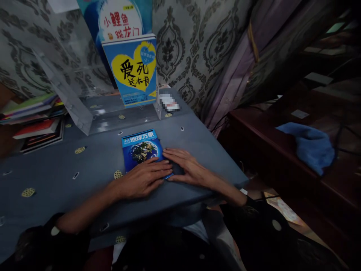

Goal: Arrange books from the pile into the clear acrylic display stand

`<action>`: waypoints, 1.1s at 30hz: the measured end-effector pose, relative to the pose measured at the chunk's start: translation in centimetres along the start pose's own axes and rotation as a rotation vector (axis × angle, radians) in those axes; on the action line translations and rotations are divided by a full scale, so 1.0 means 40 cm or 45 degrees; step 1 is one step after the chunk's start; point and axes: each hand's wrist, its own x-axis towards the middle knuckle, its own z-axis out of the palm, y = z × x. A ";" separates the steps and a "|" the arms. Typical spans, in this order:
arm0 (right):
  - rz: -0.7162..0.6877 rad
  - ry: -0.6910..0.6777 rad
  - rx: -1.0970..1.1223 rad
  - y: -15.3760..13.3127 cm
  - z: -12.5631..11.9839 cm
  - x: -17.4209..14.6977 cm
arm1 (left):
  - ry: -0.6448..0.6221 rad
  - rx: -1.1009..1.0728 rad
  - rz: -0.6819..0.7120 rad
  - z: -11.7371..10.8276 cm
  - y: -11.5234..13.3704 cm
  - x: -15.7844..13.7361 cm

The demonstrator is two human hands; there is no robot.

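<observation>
A blue book (142,150) with a picture of the Earth on its cover lies closed on the table. Across its lower part rests my left hand (145,177), flat, fingers stretched to the right and pointing at my other hand. My right hand (187,167) is at the book's right edge, its fingers extended and the thumb apart, touching or nearly touching that edge. The two hands' fingertips come close together near the lower right corner, which they partly cover. Neither hand grasps anything.
Behind the book stands a clear acrylic rack (126,116) holding a blue book with a yellow heart (135,71) and a taller book (121,19). Stacked books (39,128) lie at left on the grey-blue tablecloth (93,188). A blue cloth (313,146) lies on dark red furniture (259,139) at right.
</observation>
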 end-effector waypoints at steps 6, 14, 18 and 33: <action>-0.021 0.017 -0.010 0.007 0.006 -0.003 | 0.108 0.040 -0.071 0.008 -0.039 0.001; -0.049 0.001 -0.057 0.008 0.003 -0.001 | 0.276 0.111 -0.355 -0.017 -0.167 -0.037; -0.072 0.011 -0.053 0.007 0.002 0.001 | 0.369 0.192 -0.602 -0.026 -0.214 -0.094; -0.031 0.017 -0.087 0.001 0.007 0.004 | 0.126 0.403 -0.437 0.061 0.074 -0.221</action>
